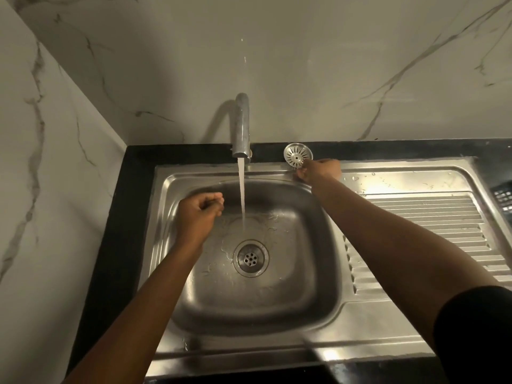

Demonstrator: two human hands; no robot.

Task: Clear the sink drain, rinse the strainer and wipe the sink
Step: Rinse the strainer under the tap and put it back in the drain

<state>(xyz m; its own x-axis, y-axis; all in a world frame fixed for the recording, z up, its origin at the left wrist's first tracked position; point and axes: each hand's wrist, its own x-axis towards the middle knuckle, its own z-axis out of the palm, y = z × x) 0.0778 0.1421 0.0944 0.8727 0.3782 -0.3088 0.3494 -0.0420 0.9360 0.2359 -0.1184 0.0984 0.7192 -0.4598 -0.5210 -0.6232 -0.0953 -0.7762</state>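
A steel sink [177, 273] has its open drain [250, 257] in the basin floor. Water runs from the tap [241, 126] in a stream [242, 195] onto the basin just behind the drain. The round slotted strainer [297, 154] sits on the black ledge behind the sink, right of the tap. My right hand [320, 171] reaches to the back rim, its curled fingers at the strainer's near edge; whether they hold it is hidden. My left hand [198, 210] hovers in the basin just left of the stream, fingers curled against the thumb, holding nothing.
A ribbed steel draining board [432, 225] lies right of the basin, with water drops near its back. A dark basket corner [504, 196] shows at the right edge. Marble walls close the back and left; black counter [130, 189] frames the sink.
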